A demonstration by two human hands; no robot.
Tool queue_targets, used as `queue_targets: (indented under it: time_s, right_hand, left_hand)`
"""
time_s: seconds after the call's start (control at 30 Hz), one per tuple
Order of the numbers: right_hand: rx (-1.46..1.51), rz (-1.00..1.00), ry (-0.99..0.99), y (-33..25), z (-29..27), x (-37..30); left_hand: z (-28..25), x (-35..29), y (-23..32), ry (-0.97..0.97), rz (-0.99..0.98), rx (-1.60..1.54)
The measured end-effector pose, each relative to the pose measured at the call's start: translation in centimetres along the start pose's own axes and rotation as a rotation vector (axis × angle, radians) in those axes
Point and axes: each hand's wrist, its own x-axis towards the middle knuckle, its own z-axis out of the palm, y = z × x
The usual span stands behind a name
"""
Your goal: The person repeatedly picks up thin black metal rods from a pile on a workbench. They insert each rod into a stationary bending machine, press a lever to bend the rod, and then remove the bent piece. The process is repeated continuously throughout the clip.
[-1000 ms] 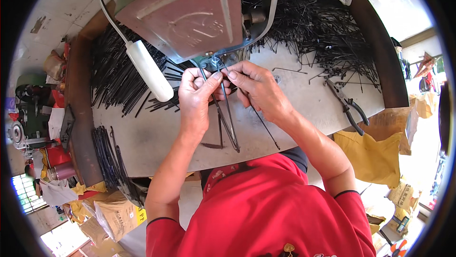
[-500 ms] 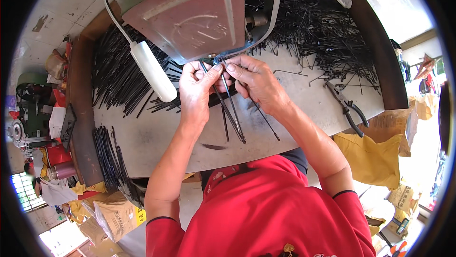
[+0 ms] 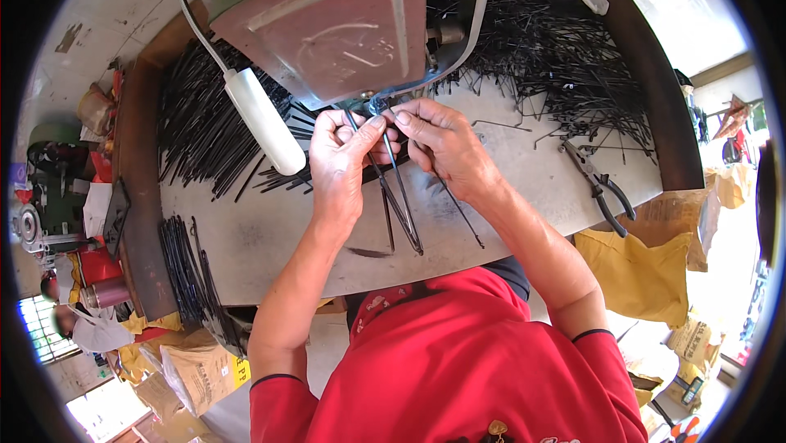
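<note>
My left hand and my right hand meet under the front of a metal machine on a grey worktable. Both pinch thin black metal rods whose upper ends sit at the machine's lower edge, near a small clamp. The rods' free ends fan out toward me over the tabletop. One more rod slants down from under my right hand.
A white-handled lever hangs left of my hands. Heaps of black rods lie at the left and the back right. A bundle of rods rests at the table's left edge. Pliers lie at right. Cardboard boxes stand below.
Both hands stayed at the machine's front; the rods' free ends swung closer together, and my fingers shifted slightly on them.
</note>
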Motion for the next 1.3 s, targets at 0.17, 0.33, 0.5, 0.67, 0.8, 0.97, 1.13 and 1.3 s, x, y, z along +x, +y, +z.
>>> queue_targets:
  time_s: [0.17, 0.33, 0.5, 0.67, 0.8, 0.97, 1.13, 1.3]
  right_hand:
    - [-0.005, 0.014, -0.017, 0.46, -0.27, 0.15]
    - [0.027, 0.009, -0.013, 0.0, -0.13, 0.02]
    - [-0.04, -0.002, -0.028, 0.27, -0.57, 0.22]
    - [-0.161, 0.013, -0.014, -0.05, -0.27, 0.01]
    - [-0.115, -0.026, -0.003, 0.11, -0.04, -0.06]
    - [-0.075, -0.022, 0.006, 0.26, -0.1, 0.08]
    - [-0.123, -0.011, 0.006, -0.01, 0.06, -0.16]
    - [-0.178, -0.041, -0.004, 0.22, -0.21, 0.12]
  left_hand:
    - [-0.08, 0.26, -0.29, -0.044, 0.017, -0.013]
    - [-0.2, 0.11, -0.28, -0.013, 0.013, 0.002]
    - [-0.23, 0.19, -0.23, -0.025, -0.011, 0.011]
    - [-0.1, 0.33, -0.57, -0.051, 0.023, -0.037]
    - [-0.13, 0.17, -0.89, -0.013, 0.078, -0.031]
    - [0.03, 0.03, -0.38, 0.006, 0.052, 0.01]
    - [0.06, -0.03, -0.35, 0.006, 0.061, 0.012]
    - [0.45, 0.32, -0.59, 0.001, 0.121, -0.009]
